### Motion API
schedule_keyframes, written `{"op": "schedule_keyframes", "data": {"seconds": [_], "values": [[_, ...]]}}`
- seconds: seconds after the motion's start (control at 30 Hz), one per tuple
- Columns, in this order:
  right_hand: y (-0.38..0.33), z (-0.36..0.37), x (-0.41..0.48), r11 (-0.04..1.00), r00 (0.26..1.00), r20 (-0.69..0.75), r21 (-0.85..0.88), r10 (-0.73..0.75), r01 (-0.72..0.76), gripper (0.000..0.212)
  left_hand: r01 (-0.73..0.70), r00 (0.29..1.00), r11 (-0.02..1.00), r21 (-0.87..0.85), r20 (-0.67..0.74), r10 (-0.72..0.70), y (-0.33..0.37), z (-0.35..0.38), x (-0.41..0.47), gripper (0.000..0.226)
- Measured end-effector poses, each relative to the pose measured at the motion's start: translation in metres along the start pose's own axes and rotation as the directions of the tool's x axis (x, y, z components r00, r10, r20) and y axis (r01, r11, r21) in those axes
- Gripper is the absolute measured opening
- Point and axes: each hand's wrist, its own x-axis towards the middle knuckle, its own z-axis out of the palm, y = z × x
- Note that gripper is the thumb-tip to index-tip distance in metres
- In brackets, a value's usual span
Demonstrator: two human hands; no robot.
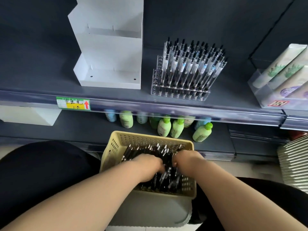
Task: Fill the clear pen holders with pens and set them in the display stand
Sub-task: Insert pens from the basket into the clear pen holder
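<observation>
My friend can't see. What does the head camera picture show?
The left hand and right hand dig into a yellow basket of black pens. On the shelf above stand a clear pen holder nearly full of pens and an empty white display stand; green bottles sit below.

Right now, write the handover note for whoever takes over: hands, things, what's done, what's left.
Hands: left hand and right hand are both dug into the loose pens in the yellow basket. The fingers are buried, so any grip is unclear.
Things: the clear holder stands on the upper shelf, right of the white display stand.
Done: the holder is mostly filled with upright pens; its leftmost holes look empty.
Left: fill those holes, then set the holder in the stand, whose visible tiers hold nothing.
</observation>
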Motion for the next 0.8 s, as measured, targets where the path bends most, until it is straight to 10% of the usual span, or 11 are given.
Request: {"op": "schedule_keyframes", "data": {"seconds": [0.2,0.8], "values": [[-0.022,0.028,0.01,0.961,0.99,0.134,-0.263,-0.045,0.08,0.032,-0.339,0.932,0.754,0.563,0.094,0.35,0.018,0.014,0.018,0.036],[0.001,0.007,0.004,0.991,0.996,-0.003,-0.101,-0.092,0.092,0.026,-0.322,0.922,0.753,0.574,0.012,0.386,-0.001,0.027,0.039,0.028]]}}
